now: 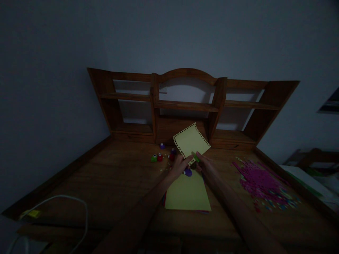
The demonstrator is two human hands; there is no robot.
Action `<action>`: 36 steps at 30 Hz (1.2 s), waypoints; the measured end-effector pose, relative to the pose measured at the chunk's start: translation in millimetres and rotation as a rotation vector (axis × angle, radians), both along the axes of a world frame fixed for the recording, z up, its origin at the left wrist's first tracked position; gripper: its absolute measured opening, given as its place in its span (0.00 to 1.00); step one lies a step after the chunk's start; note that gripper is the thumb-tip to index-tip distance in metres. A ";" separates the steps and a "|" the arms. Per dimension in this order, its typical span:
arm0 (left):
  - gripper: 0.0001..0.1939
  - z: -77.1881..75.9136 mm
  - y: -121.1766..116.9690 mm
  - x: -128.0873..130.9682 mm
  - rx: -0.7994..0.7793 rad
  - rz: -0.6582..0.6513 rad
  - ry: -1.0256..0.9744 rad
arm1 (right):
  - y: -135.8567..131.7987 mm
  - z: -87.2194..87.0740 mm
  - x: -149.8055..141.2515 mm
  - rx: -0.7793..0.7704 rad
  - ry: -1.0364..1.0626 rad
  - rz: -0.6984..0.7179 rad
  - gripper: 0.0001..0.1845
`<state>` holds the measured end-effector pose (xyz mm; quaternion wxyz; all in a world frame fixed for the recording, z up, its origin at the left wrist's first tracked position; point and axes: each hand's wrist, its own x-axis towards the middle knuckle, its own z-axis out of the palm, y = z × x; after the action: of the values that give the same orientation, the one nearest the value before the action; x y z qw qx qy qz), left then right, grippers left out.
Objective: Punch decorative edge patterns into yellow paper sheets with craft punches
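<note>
Centrally, left hand [179, 166] nearly closed, fingers pinching the near corner of the punched sheet [192, 141], which is tilted up above the desk [119, 176]. Right hand [206, 166] curled around the green punch [196, 157], at the sheet's edge. Purple punch [188, 172] just below the hands, by the yellow stack [188, 194]. More punches [160, 157] left of the sheet; pink strips [261, 180] heaped right. Shelf [185, 105] behind. Light dim.

From the wearer's head I look forward and down across the desk [119, 183], the shelf unit [185, 104] crossing mid-frame, hands [180, 167] nearer, below.
</note>
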<state>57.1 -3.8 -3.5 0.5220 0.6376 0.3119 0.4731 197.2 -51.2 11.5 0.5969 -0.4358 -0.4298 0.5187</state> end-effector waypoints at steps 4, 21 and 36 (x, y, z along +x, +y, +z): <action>0.23 -1.3 1.8 0.3 -0.001 -0.012 0.015 | 2.8 -2.3 0.6 -0.007 0.020 0.002 0.23; 0.22 -3.4 3.0 -0.9 0.012 -0.017 0.006 | 2.3 0.4 -0.8 -0.018 0.112 0.054 0.21; 0.22 -4.4 4.9 -0.5 0.032 -0.010 0.029 | 1.5 0.1 -2.5 -0.016 0.061 0.009 0.23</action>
<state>56.5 1.1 -7.9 0.5093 0.6543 0.3087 0.4660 194.6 -49.7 11.6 0.6040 -0.4224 -0.4092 0.5379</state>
